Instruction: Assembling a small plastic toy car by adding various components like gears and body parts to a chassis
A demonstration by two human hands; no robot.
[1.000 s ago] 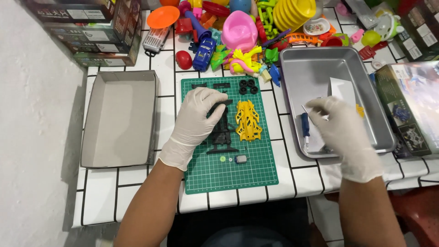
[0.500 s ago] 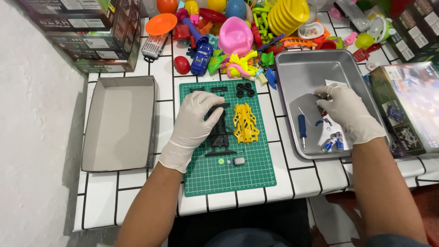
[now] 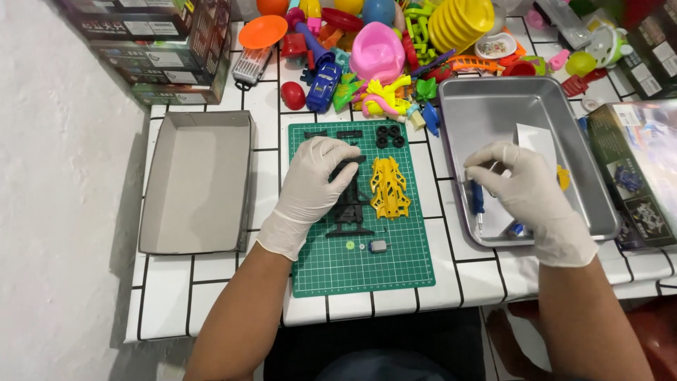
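While both gloved hands work, keep each steady.
Left hand (image 3: 310, 185): fingers pressed down on the black car frame (image 3: 350, 206), centre of the green mat (image 3: 395, 264).
Right hand (image 3: 525, 185): fingers pinched on a small part I cannot make out, over the metal tray (image 3: 493, 106), right of centre.
Tip: hold the frame flat; lift slowly past the blue tool (image 3: 477, 201).

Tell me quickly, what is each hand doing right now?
Left hand: fingers closed on the black chassis on the green mat.
Right hand: over the metal tray; grip cannot be told.
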